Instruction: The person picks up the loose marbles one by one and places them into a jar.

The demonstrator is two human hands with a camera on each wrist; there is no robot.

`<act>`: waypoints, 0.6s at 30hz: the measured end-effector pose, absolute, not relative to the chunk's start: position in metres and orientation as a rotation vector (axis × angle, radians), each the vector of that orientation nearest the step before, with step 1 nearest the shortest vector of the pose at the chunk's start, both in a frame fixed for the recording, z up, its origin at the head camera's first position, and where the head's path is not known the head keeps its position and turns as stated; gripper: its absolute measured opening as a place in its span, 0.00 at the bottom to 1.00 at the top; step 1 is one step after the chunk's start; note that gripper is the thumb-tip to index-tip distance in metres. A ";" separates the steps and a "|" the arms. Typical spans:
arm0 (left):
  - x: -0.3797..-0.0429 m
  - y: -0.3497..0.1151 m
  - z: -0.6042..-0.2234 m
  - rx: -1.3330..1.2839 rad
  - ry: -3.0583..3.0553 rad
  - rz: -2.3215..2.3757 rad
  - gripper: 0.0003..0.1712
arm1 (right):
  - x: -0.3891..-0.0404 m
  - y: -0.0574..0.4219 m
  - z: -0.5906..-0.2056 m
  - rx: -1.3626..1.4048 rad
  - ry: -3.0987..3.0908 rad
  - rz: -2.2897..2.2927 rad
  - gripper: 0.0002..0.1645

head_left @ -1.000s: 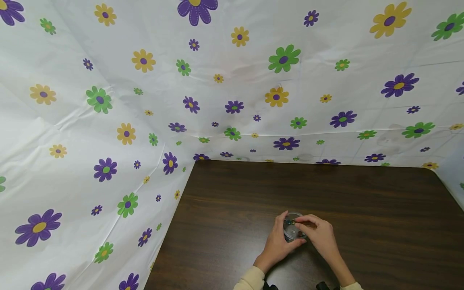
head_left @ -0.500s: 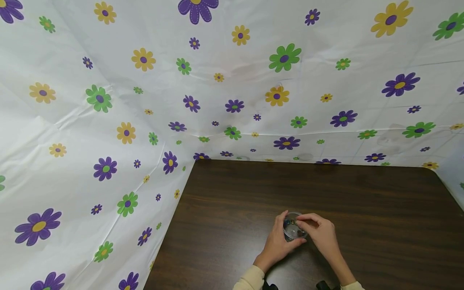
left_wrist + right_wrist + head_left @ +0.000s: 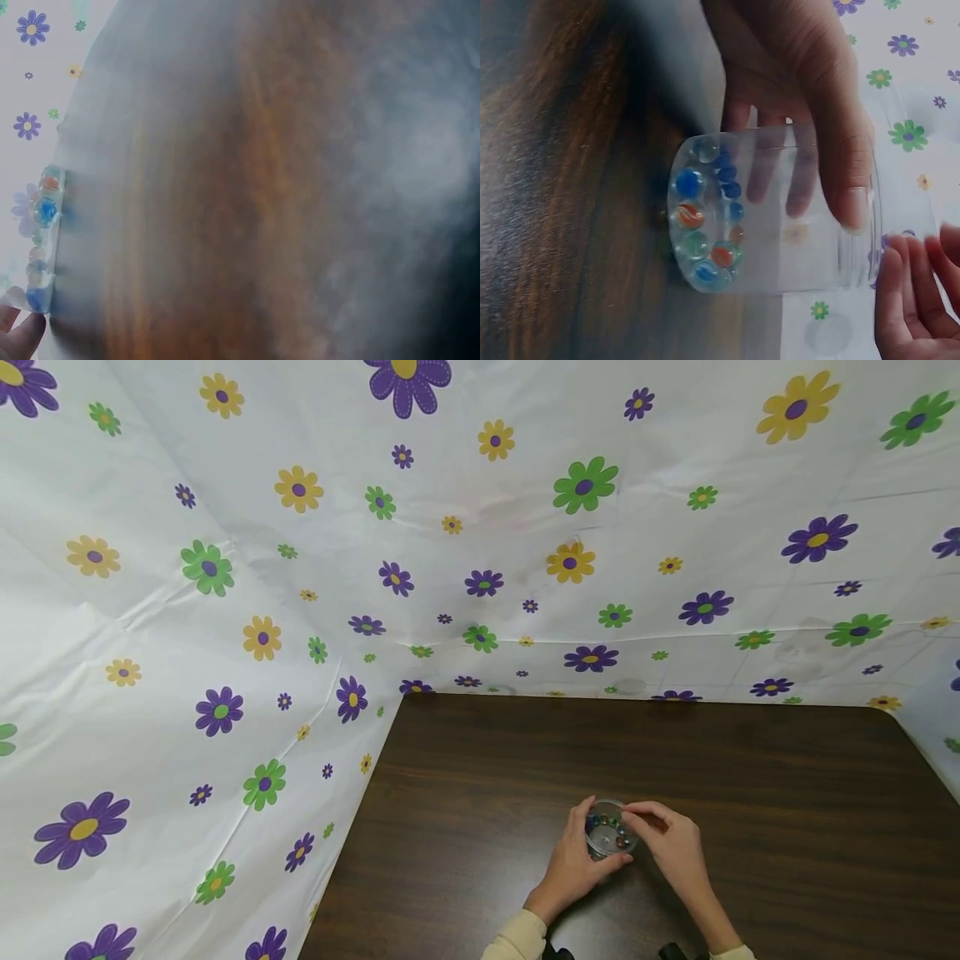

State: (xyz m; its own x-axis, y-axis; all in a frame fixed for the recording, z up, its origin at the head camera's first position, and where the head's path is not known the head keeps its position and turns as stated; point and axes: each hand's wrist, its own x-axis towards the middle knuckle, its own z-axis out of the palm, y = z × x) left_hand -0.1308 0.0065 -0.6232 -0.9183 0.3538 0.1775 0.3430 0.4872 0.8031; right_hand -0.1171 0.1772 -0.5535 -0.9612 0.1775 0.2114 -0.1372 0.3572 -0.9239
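A clear plastic jar (image 3: 604, 845) with glass marbles inside is in the middle front of the head view. In the right wrist view the marbles (image 3: 690, 216) lie in a ring on the jar's base, blue, orange and green. My left hand (image 3: 576, 858) grips the jar's side, fingers on the far side and thumb on the near side. My right hand (image 3: 671, 843) is at the rim's right side, thumb and fingertips together. Beyond the rim, a thin clear lid (image 3: 911, 191) seems to be between those fingertips. In the left wrist view, marbles (image 3: 46, 212) line the jar's base.
The jar is over a dark wood-grain table (image 3: 480, 777). A white sheet (image 3: 450, 560) printed with flowers hangs behind and to the left. Dark objects (image 3: 672, 952) show by the wrists at the bottom edge.
My right fingertips have shifted right, from over the jar's top to its rim, and more marbles show. The left hand keeps its grip on the jar.
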 end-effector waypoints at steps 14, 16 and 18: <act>-0.150 0.015 -0.616 0.846 3.274 0.737 0.51 | -0.112 0.180 -0.582 0.280 -2.359 0.997 0.33; -0.150 0.014 -0.613 0.816 3.288 0.650 0.48 | -0.110 0.182 -0.584 0.269 -2.409 1.008 0.36; -0.147 0.012 -0.608 0.767 3.310 0.563 0.46 | -0.108 0.185 -0.584 0.264 -2.457 0.985 0.39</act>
